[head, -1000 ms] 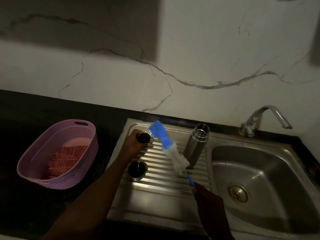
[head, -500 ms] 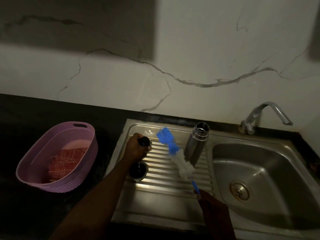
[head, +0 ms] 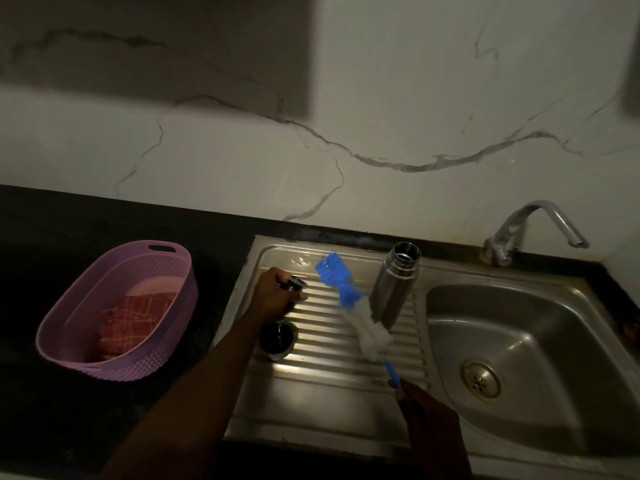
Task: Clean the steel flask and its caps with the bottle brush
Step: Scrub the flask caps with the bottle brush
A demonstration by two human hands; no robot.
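Observation:
The open steel flask (head: 397, 282) stands upright at the back of the ribbed drainboard (head: 322, 375). My left hand (head: 273, 296) grips a small dark cap (head: 295, 284) over the drainboard's left part. A second cap, a steel cup with a dark inside (head: 277, 339), sits on the drainboard just below that hand. My right hand (head: 427, 415) holds the blue handle of the bottle brush (head: 356, 310). The brush slants up and left, and its blue tip lies just right of the cap in my left hand, apart from it.
A steel sink basin (head: 554, 375) with a drain lies to the right, under a tap (head: 533, 226) at the back right. A pink perforated basket (head: 114, 310) with a red checked cloth stands on the dark counter at the left. A marble wall rises behind.
The brush has shifted slightly right and down, away from the cap. My left hand keeps hold of the small cap in about the same place.

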